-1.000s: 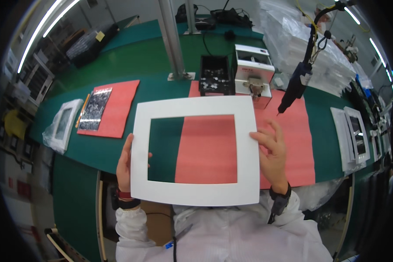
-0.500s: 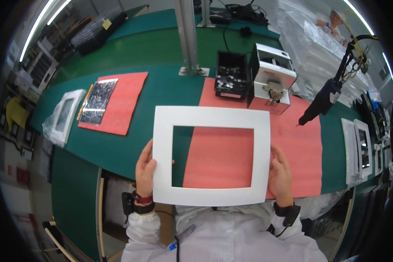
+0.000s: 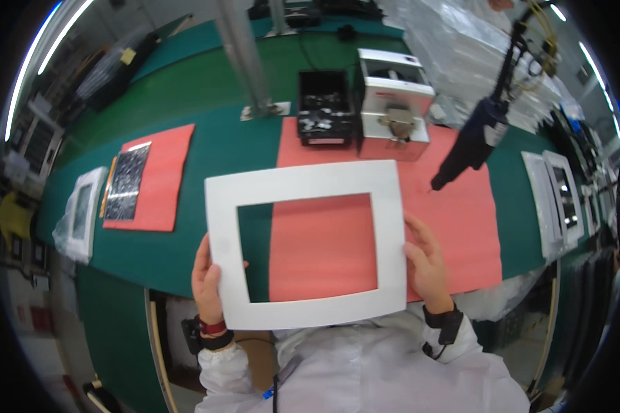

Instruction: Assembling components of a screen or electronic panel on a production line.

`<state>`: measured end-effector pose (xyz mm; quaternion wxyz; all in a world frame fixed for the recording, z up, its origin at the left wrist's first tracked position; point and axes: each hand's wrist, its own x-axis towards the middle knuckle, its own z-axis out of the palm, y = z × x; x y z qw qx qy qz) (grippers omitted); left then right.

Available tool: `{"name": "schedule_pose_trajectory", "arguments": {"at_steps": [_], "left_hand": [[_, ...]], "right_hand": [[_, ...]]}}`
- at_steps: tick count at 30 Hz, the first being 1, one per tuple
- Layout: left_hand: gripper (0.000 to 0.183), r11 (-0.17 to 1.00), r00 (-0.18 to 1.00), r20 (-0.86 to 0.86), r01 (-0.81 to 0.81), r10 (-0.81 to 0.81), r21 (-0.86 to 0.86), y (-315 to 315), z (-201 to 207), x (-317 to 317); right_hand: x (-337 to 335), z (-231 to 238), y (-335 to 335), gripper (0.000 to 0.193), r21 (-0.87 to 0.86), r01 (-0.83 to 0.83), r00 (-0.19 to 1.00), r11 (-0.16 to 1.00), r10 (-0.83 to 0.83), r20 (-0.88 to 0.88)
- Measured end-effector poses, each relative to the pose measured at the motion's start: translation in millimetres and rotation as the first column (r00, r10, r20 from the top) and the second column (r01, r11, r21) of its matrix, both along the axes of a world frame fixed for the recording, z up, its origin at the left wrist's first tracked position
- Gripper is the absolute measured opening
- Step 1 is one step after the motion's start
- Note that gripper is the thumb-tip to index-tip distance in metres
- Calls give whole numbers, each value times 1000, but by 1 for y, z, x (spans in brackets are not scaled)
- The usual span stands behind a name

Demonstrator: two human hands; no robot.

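A pink mat (image 3: 455, 241) covers part of the green tabletop (image 3: 213, 151). Centre frame, a white rectangular bezel (image 3: 303, 182) is held tilted over both; the step seems to be steadying it, calling for an even grip. The left hand (image 3: 209, 286) and right hand (image 3: 430, 268) clasp its opposite sides. Upper centre, red lettering on the white boxy dispenser (image 3: 396, 96) and the black bin's (image 3: 303, 100) pale label are illegibly blurred.

left grip (image 3: 207, 281) curled, right grip (image 3: 429, 265) curled, apart
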<state>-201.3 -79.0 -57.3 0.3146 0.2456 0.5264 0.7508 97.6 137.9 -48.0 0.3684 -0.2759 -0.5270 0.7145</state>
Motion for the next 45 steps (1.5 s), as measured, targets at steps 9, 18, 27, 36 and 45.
{"name": "schedule_pose_trajectory", "arguments": {"at_steps": [9, 18, 27, 36, 45], "left_hand": [[59, 995, 994, -103, -55, 46, -83, 7, 2, 5], [57, 986, 989, -149, -4, -21, -166, 1, 3, 5], [54, 985, 997, 4, 82, -83, -150, 10, 14, 22], [56, 994, 996, 61, 73, -68, -84, 6, 10, 17], [57, 988, 986, 76, 152, -149, -28, 0, 5, 13]], "right_hand": [[3, 5, 3, 56, 29, -59, 998, 998, 59, 0], [8, 14, -5, 57, -18, -54, 995, 998, 55, 88], [25, 64, -12, 61, 636, -362, 713, 681, -237, 660], [-78, 53, 12, 55, 786, -593, 716, 175, -331, 614], [-91, 34, 19, 59, 793, -580, 579, 188, -590, 563]]}}
